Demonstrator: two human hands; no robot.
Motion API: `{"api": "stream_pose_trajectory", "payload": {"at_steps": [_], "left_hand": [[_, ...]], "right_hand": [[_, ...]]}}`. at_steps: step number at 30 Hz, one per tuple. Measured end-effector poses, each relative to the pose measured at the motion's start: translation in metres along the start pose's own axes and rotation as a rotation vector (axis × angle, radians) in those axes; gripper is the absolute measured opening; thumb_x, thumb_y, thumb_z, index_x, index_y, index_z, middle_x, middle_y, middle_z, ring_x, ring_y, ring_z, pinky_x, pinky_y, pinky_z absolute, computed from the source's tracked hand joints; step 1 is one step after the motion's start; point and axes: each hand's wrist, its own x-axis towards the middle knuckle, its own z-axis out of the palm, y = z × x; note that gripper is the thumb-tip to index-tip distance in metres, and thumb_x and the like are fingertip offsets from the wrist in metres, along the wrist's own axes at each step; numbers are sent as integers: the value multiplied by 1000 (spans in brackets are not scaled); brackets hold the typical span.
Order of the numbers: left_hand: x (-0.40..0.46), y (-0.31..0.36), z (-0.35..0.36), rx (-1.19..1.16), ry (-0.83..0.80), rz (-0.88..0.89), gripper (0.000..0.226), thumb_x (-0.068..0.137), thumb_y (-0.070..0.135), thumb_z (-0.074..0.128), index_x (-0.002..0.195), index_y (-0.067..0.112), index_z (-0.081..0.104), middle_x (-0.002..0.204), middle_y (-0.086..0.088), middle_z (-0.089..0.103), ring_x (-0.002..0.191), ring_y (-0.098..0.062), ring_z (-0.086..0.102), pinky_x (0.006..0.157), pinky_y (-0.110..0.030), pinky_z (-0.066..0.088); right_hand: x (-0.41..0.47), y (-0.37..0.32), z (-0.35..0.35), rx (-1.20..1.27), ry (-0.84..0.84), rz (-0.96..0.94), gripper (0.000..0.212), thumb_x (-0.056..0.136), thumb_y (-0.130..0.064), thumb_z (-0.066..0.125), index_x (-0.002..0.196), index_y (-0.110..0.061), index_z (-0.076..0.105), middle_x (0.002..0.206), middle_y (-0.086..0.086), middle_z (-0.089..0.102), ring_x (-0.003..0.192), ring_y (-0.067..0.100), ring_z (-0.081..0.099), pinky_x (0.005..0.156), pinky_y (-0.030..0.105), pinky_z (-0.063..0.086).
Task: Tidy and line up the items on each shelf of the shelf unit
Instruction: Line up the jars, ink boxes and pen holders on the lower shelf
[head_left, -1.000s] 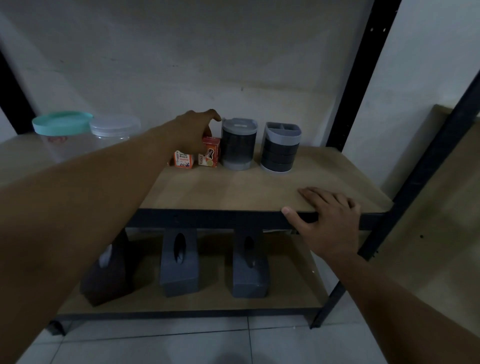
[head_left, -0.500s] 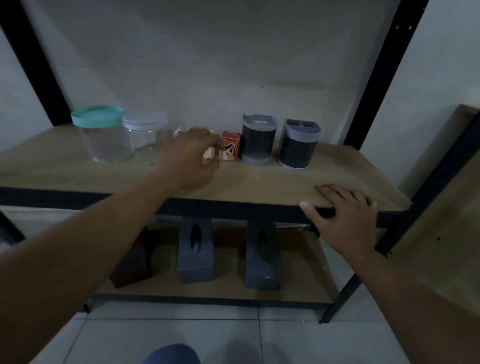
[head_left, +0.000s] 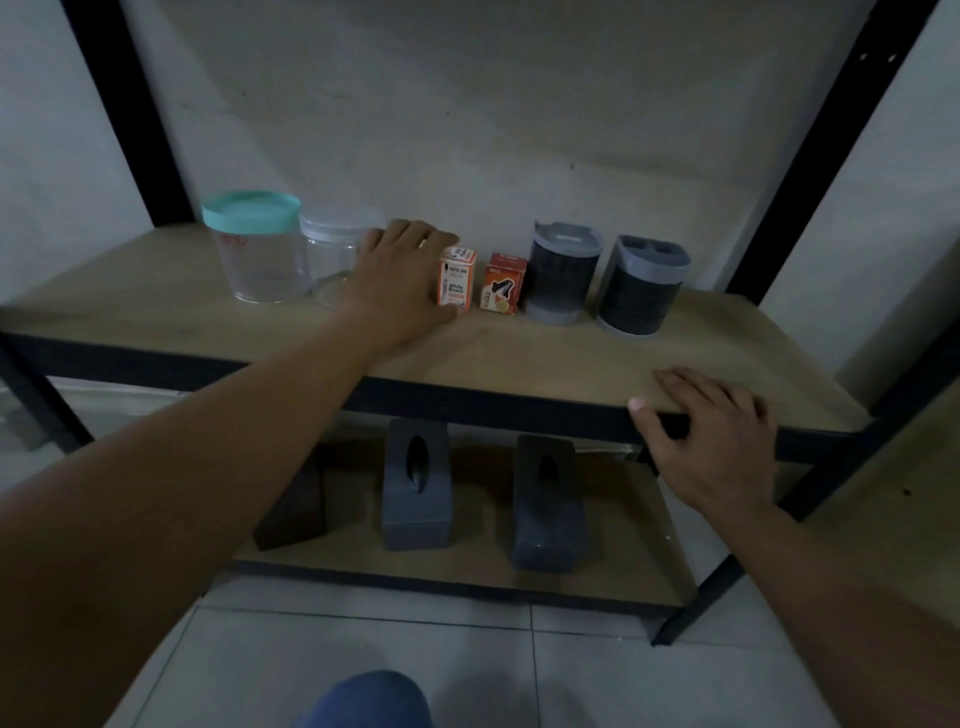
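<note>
Left hand (head_left: 400, 283) is gripping the white board ink box (head_left: 457, 279), standing upright near the back edge of the upper shelf (head_left: 519, 358), thumb at its front, fingers curling over its left side. Box is sitting between the clear-lid jar (head_left: 337, 254) and the orange box (head_left: 504, 283), apart from both. Teal-lid jar (head_left: 254, 244) far left, two grey canisters (head_left: 563, 273) (head_left: 641, 286) to the right. Right hand (head_left: 711, 436) is resting flat, fingers relaxed, on the shelf's front edge near its right corner
</note>
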Motion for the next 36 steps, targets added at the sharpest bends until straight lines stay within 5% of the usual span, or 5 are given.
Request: {"api": "stream_pose_trajectory", "payload": {"at_steps": [13,20,36], "left_hand": [[-8,-3,24,-5,127,9,76,80,47,74,143,16,47,139,-7,52,132,-27,43,109,-44,31],[3,-10,19,29,31,95,73,80,44,74,143,16,50,143,-8,53,135,-27,43,115,-45,25],[32,-7,22,104,66,101,46,82,41,76,122,20,66,121,-5,65,114,-28,55,99,-43,32]], "right_hand": [[6,-128,15,33,-34,-183,80,89,-86,24,140,-32,54,146,-7,53,130,20,46,105,43,34],[3,-126,25,21,50,-169,77,90,-86,27,135,-33,60,139,-10,60,122,19,53,98,40,40],[3,-126,28,31,109,-163,79,86,-90,32,131,-34,65,135,-12,63,120,17,55,96,40,37]]}}
